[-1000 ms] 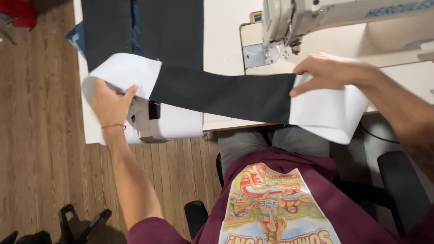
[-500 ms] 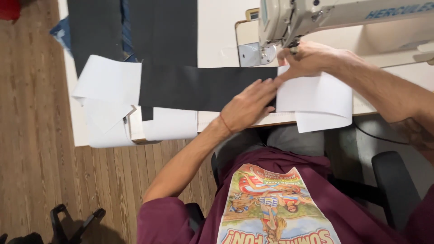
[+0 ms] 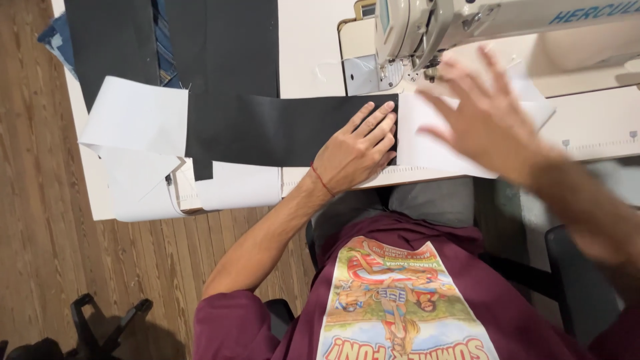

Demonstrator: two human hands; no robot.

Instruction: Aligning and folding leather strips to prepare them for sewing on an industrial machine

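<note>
A long black fabric strip [image 3: 267, 130] lies across the white table [image 3: 310, 53], with white fabric [image 3: 137, 117] at its left end and white fabric [image 3: 433, 143] at its right end. My left hand [image 3: 357, 150] lies flat, fingers together, on the right end of the black strip. Blurred with motion, my right hand [image 3: 483, 117] hovers with fingers spread above the white piece on the right, just in front of the sewing machine [image 3: 453, 27]. It holds nothing.
Two wide black fabric panels [image 3: 223, 47] and some blue cloth [image 3: 57, 40] lie at the back left of the table. The wooden floor [image 3: 40, 220] runs along the left. A black chair base [image 3: 100, 327] stands at the lower left.
My left hand slid further right along the black strip toward the machine. My right hand lifted off the white fabric and now hangs open above it.
</note>
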